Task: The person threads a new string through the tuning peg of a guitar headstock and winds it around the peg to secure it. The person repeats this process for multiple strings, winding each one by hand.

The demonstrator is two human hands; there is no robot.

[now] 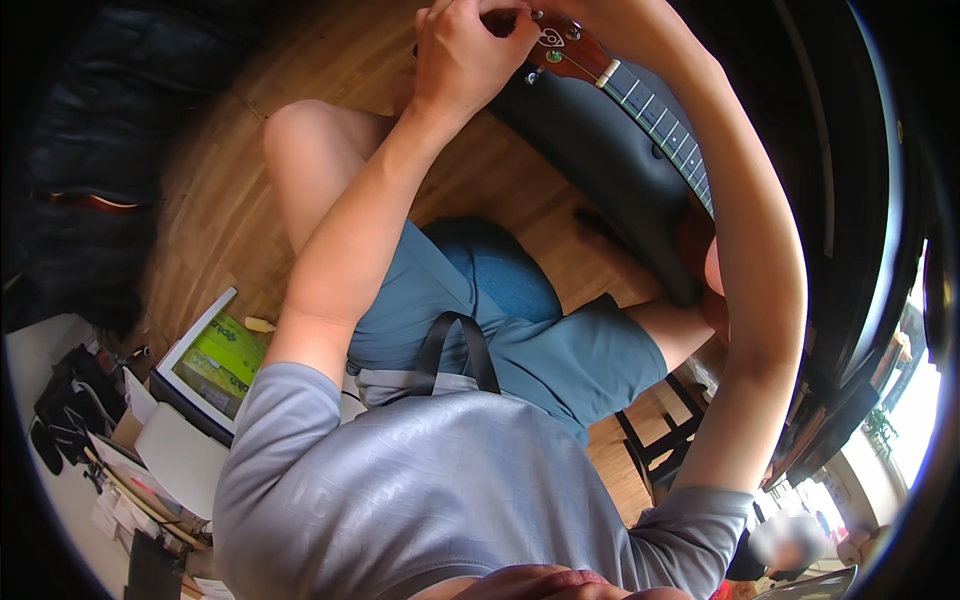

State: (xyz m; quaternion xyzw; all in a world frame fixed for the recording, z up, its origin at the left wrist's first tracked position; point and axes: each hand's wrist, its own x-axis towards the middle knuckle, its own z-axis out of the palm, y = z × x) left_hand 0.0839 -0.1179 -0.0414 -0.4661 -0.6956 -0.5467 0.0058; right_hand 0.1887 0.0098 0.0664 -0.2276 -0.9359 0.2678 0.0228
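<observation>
A small stringed instrument's neck [660,120], like a ukulele's, slants down from the top of the view, its body hidden behind my right arm. Its brown headstock [585,62] carries silver tuning pegs and a pale heart-shaped mark. My left hand [465,55] is at the far end of the headstock, fingers curled and thumb pressed toward them; what they grip is too hidden to name. My right forearm arches over the neck, and my right hand runs past the upper edge, so its fingers do not show. Beneath the neck is a black padded bench [570,130].
A white-rimmed container [185,345] with green packages stands on my left. Blue round padding [500,270] shows between my legs. Large black furniture [850,200] lines the right side. At lower right, another person [785,545] is in the background.
</observation>
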